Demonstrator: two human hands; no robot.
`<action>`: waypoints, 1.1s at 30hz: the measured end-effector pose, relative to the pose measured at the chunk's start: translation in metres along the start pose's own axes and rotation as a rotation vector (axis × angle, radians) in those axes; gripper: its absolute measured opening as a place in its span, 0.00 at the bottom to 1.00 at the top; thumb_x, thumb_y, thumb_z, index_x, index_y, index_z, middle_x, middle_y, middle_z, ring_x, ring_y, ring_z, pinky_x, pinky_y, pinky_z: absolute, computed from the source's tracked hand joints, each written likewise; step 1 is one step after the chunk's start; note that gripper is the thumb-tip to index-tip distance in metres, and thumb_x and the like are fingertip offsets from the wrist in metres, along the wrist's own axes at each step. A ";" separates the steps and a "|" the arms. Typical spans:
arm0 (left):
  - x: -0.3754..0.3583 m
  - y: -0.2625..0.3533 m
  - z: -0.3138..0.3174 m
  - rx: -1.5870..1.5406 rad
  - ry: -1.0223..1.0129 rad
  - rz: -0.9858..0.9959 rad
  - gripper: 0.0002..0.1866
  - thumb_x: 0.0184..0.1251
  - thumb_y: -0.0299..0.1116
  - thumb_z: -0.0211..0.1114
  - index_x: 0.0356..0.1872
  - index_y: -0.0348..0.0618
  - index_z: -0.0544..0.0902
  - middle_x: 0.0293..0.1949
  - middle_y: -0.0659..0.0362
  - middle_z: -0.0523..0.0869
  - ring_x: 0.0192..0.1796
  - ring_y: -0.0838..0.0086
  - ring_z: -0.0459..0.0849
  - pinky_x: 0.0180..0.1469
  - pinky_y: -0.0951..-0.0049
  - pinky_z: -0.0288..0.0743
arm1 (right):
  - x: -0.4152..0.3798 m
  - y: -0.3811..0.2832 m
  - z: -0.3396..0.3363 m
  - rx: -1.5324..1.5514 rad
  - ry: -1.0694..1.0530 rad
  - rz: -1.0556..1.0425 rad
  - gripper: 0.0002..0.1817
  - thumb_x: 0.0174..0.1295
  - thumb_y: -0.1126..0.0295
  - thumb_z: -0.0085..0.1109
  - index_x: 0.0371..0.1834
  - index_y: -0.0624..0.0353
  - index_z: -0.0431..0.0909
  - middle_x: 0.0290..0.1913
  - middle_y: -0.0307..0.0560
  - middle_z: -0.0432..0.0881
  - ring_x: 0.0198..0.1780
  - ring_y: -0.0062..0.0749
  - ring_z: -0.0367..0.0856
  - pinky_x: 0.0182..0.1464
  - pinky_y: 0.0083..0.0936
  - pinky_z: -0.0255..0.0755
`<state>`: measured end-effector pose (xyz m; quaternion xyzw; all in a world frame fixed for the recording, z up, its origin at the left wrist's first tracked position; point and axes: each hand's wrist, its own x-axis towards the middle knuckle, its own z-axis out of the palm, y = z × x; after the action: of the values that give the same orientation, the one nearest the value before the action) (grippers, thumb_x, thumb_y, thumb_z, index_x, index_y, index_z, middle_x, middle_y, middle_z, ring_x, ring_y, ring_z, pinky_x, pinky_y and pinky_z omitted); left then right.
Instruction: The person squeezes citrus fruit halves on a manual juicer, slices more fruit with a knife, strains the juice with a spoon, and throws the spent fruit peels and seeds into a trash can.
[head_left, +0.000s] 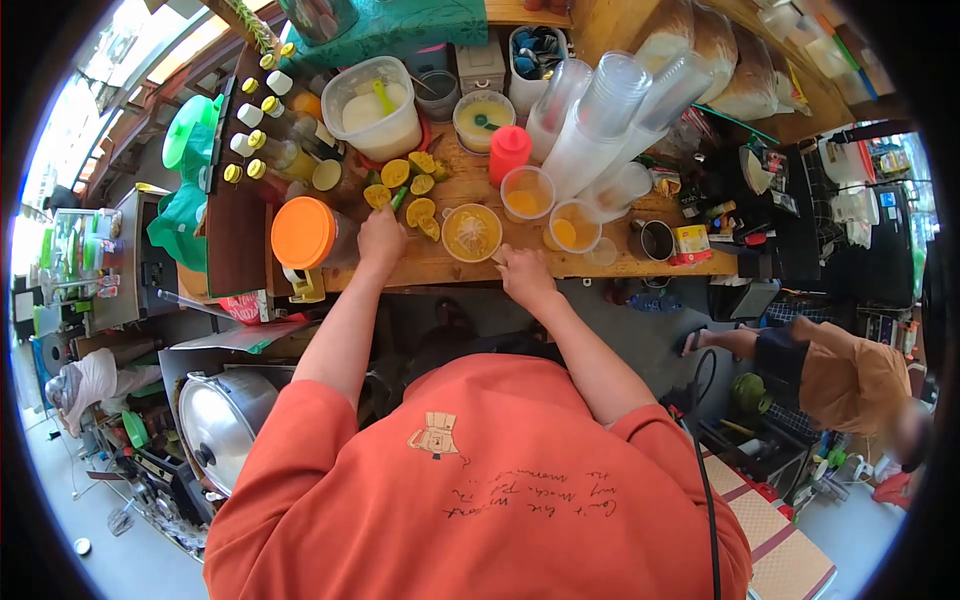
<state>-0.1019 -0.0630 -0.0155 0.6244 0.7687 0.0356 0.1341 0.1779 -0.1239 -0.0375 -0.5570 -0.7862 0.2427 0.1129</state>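
Observation:
My left hand (pixel 382 243) is closed at the wooden counter, its fingers at a slim green tool (pixel 399 198) that looks like a knife; its lower end is hidden. Several cut orange halves (pixel 424 212) with green rinds lie around that tool. My right hand (pixel 526 276) grips the short handle of a round citrus juicer (pixel 471 233), which has a ribbed cone and wet pulp inside. Beside the juicer stand two clear plastic cups (pixel 575 228) (pixel 527 193) with orange juice at the bottom.
A jar with an orange lid (pixel 304 232) stands left of my left hand. Behind are a tub of pale liquid (pixel 372 108), a red squeeze bottle (pixel 510 155) and tall cup stacks (pixel 590 125). Capped bottles (pixel 285 155) line the left. Another person (pixel 845 375) is at the right.

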 end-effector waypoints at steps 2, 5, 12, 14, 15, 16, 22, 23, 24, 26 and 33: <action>0.006 0.001 0.001 0.006 -0.062 -0.020 0.13 0.64 0.30 0.62 0.47 0.37 0.80 0.44 0.43 0.85 0.46 0.46 0.87 0.48 0.51 0.82 | 0.000 -0.001 -0.003 -0.013 -0.051 0.023 0.12 0.62 0.67 0.62 0.43 0.61 0.74 0.36 0.56 0.85 0.45 0.54 0.82 0.50 0.51 0.69; 0.002 -0.004 0.003 0.068 -0.060 -0.057 0.17 0.61 0.30 0.64 0.51 0.38 0.78 0.47 0.44 0.85 0.47 0.45 0.87 0.49 0.51 0.82 | 0.001 -0.003 -0.006 -0.025 -0.098 0.043 0.12 0.62 0.67 0.62 0.45 0.61 0.74 0.38 0.55 0.86 0.47 0.52 0.83 0.52 0.50 0.69; -0.029 -0.019 0.011 0.165 -0.072 -0.015 0.17 0.63 0.27 0.63 0.53 0.38 0.75 0.48 0.46 0.83 0.45 0.50 0.88 0.44 0.53 0.84 | -0.004 0.004 -0.003 0.014 -0.083 0.000 0.12 0.62 0.66 0.62 0.43 0.61 0.75 0.37 0.56 0.85 0.44 0.54 0.83 0.50 0.48 0.69; -0.028 -0.022 0.013 0.150 -0.070 0.003 0.17 0.62 0.28 0.64 0.52 0.38 0.75 0.48 0.46 0.83 0.45 0.51 0.89 0.44 0.54 0.84 | -0.005 0.004 -0.003 0.013 -0.070 -0.003 0.12 0.62 0.66 0.62 0.43 0.61 0.75 0.37 0.57 0.85 0.44 0.54 0.83 0.50 0.49 0.69; -0.028 -0.020 0.007 0.151 -0.101 -0.008 0.19 0.60 0.29 0.67 0.51 0.37 0.75 0.48 0.46 0.83 0.44 0.50 0.89 0.44 0.53 0.84 | -0.006 0.003 -0.004 0.016 -0.054 -0.008 0.12 0.62 0.66 0.62 0.43 0.61 0.75 0.36 0.57 0.85 0.44 0.54 0.83 0.50 0.49 0.70; -0.028 -0.017 0.001 0.152 -0.130 -0.019 0.21 0.58 0.31 0.69 0.51 0.37 0.75 0.48 0.45 0.83 0.43 0.49 0.88 0.44 0.53 0.84 | -0.006 0.002 -0.006 0.012 -0.054 -0.005 0.12 0.62 0.66 0.62 0.43 0.61 0.75 0.36 0.57 0.85 0.44 0.54 0.83 0.50 0.49 0.70; -0.048 0.035 -0.034 -0.043 -0.062 0.294 0.25 0.47 0.35 0.73 0.45 0.35 0.74 0.46 0.43 0.82 0.51 0.48 0.83 0.49 0.54 0.81 | -0.005 0.000 -0.013 -0.004 -0.114 0.022 0.12 0.62 0.65 0.62 0.43 0.61 0.76 0.35 0.58 0.85 0.45 0.55 0.83 0.50 0.49 0.69; -0.049 0.051 -0.042 -0.040 -0.073 0.319 0.25 0.46 0.35 0.74 0.44 0.35 0.75 0.45 0.45 0.81 0.52 0.50 0.82 0.52 0.54 0.80 | -0.005 0.000 -0.013 -0.009 -0.109 0.015 0.12 0.62 0.65 0.62 0.43 0.61 0.76 0.35 0.58 0.85 0.44 0.55 0.83 0.50 0.50 0.69; -0.047 0.062 -0.043 -0.032 -0.078 0.328 0.25 0.46 0.35 0.74 0.44 0.35 0.75 0.45 0.45 0.81 0.52 0.50 0.82 0.52 0.54 0.80 | -0.004 0.001 -0.012 -0.014 -0.101 0.009 0.12 0.62 0.65 0.63 0.43 0.61 0.76 0.34 0.58 0.85 0.44 0.56 0.83 0.50 0.50 0.69; -0.037 0.079 -0.043 0.059 -0.127 0.441 0.25 0.45 0.36 0.75 0.43 0.35 0.76 0.45 0.45 0.81 0.52 0.50 0.82 0.52 0.53 0.80 | -0.003 0.005 -0.008 0.003 -0.096 0.012 0.12 0.62 0.65 0.63 0.43 0.60 0.77 0.34 0.58 0.85 0.43 0.57 0.83 0.50 0.50 0.70; -0.026 0.112 -0.035 0.157 -0.193 0.603 0.25 0.46 0.37 0.75 0.43 0.32 0.78 0.46 0.44 0.81 0.52 0.50 0.82 0.53 0.53 0.79 | -0.002 0.005 -0.006 0.074 -0.117 0.055 0.09 0.60 0.69 0.62 0.40 0.62 0.80 0.35 0.61 0.86 0.45 0.57 0.84 0.54 0.51 0.70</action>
<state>0.0005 -0.0597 0.0477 0.8329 0.5332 -0.0450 0.1414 0.1849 -0.1228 -0.0348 -0.5585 -0.7664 0.3069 0.0808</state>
